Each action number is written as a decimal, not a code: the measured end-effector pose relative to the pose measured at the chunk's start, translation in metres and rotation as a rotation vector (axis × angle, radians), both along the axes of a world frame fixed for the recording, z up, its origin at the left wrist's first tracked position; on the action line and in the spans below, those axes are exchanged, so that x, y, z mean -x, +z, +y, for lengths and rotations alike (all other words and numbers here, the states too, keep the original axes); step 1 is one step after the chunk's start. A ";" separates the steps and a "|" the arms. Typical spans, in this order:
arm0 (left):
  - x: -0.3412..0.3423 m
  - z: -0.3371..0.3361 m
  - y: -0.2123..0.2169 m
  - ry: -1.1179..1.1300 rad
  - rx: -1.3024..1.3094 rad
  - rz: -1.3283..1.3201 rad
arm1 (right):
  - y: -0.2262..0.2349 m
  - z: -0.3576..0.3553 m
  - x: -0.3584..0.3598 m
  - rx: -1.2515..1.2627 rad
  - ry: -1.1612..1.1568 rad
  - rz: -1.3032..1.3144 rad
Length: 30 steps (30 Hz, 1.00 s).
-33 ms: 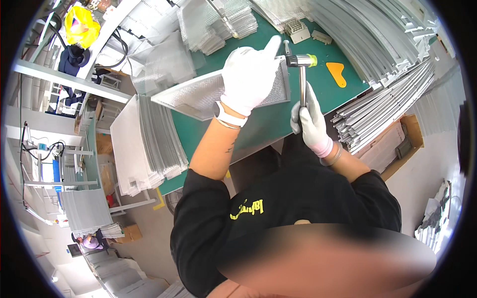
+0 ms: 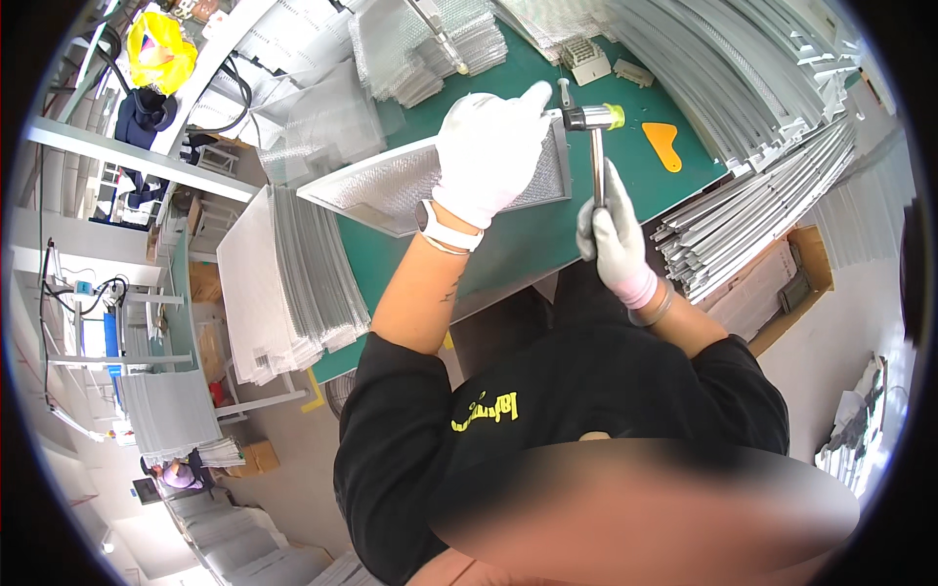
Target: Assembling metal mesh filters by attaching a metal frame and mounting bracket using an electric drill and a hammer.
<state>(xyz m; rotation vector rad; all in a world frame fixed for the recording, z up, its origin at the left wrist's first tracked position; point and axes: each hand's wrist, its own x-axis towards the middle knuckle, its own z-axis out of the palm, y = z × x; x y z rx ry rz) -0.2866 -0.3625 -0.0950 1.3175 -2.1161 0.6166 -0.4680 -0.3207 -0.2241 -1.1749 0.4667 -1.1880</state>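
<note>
Beside the left hand (image 2: pixel 491 154), right hand (image 2: pixel 620 244) grips mallet (image 2: pixel 598 148).

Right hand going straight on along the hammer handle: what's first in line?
Past the hammer it holds, the right hand would probably meet the pale block, though height is unclear.

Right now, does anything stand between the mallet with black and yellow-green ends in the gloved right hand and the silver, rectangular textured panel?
Nothing visible does. The mallet, in the right hand, has its black end by the upper-right corner of the panel. The white-gloved left hand overlaps the panel, left of the mallet.
</note>
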 end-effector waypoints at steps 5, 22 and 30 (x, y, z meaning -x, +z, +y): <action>-0.003 0.000 -0.004 -0.016 -0.001 -0.056 | -0.004 0.003 -0.014 -0.042 -0.332 -0.170; 0.031 -0.013 -0.039 0.271 0.383 0.275 | 0.149 -0.065 0.094 0.576 -0.217 0.731; 0.025 -0.017 -0.047 0.225 0.398 0.310 | 0.217 -0.074 0.119 1.031 -0.336 0.822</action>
